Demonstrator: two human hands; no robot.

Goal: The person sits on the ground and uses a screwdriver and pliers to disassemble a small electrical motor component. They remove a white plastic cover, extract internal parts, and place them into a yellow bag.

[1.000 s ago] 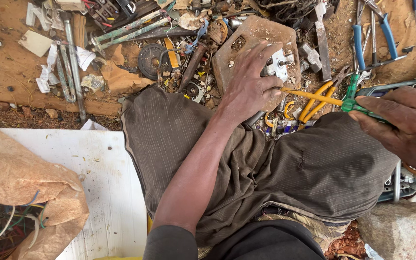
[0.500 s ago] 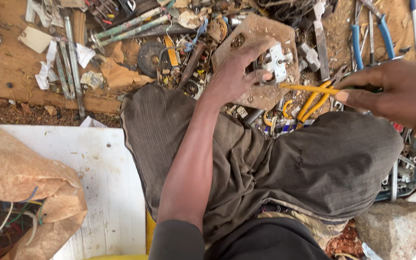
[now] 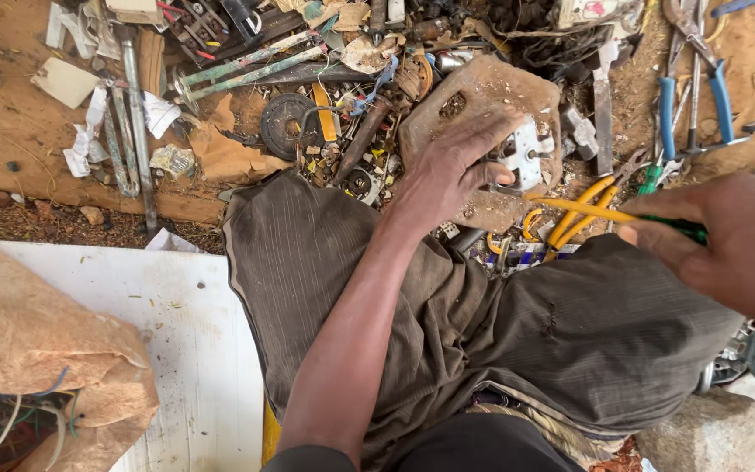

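Note:
My left hand (image 3: 447, 170) presses on a pitted brown block (image 3: 491, 87), its fingers gripping a small white metal part (image 3: 526, 153) that lies on the block. My right hand (image 3: 727, 236) comes in from the right edge, closed around the green handle of a screwdriver (image 3: 587, 210) with a thin yellow shaft. The shaft's tip points left and reaches the lower edge of the white part. Both hands hover over my lap, which is covered in brown-grey cloth (image 3: 500, 332).
Scrap lies thick on the dirt beyond the block: rusty rods (image 3: 133, 131), a dark disc (image 3: 286, 122), yellow-handled pliers (image 3: 574, 223), blue-handled pliers (image 3: 692, 96). A white board (image 3: 159, 332) and a brown sack of wires (image 3: 37, 367) sit at left, a stone (image 3: 701, 433) at bottom right.
My right hand has moved left and up with the screwdriver, bringing its tip to the white part. My left hand has stayed on the block, keeping hold of the part.

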